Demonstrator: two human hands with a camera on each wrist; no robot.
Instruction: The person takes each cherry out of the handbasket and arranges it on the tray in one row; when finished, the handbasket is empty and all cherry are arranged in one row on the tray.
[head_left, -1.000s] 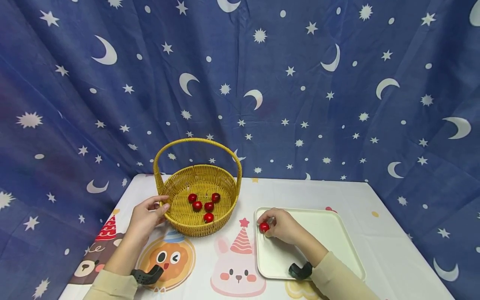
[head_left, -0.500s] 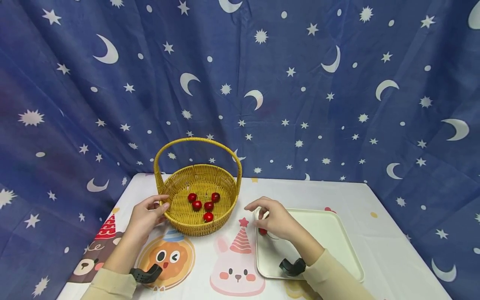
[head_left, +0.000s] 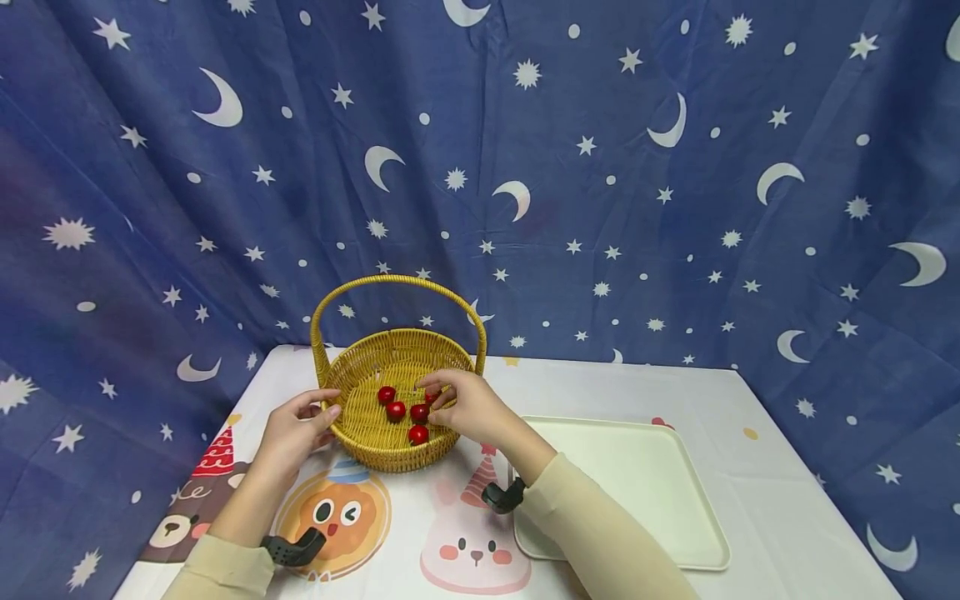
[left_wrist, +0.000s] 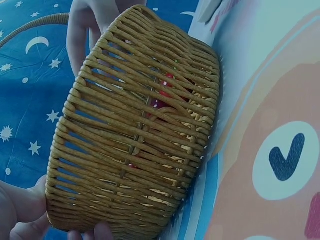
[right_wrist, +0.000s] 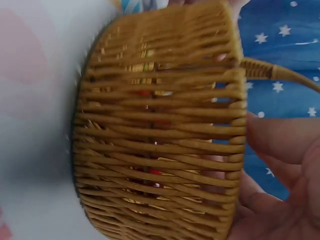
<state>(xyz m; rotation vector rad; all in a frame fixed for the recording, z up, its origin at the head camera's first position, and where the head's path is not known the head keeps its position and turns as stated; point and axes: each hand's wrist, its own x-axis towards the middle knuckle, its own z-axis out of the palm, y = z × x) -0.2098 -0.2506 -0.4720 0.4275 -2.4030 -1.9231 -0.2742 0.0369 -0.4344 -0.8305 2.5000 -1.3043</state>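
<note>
My left hand (head_left: 296, 425) grips the rim of a yellow wicker basket (head_left: 405, 461) from its left side. In the left wrist view, the thumb lies at the rim and the fingertips (left_wrist: 103, 232) against the outer wall. Several red cherries (head_left: 395, 411) lie inside. My right hand (head_left: 472, 408) reaches over the right rim, thumb and fingers apart around another cherry (head_left: 431, 398), partly hidden behind them. The right wrist view shows that hand (right_wrist: 287, 170) behind the weave, its fingertips partly hidden. The forearm crosses the left edge of a white tray (head_left: 637, 483).
The basket's tall handle (head_left: 397, 279) arches above it. A white tablecloth (head_left: 600, 387) with cartoon animal prints covers the table. Behind hangs a blue curtain (head_left: 585, 200) with moons and stars. Each wrist wears a black mount (head_left: 294, 548).
My right hand let a cherry go on the tray's left side, then moved left over the basket. That cherry's spot is now behind the forearm. The left hand stayed on the rim.
</note>
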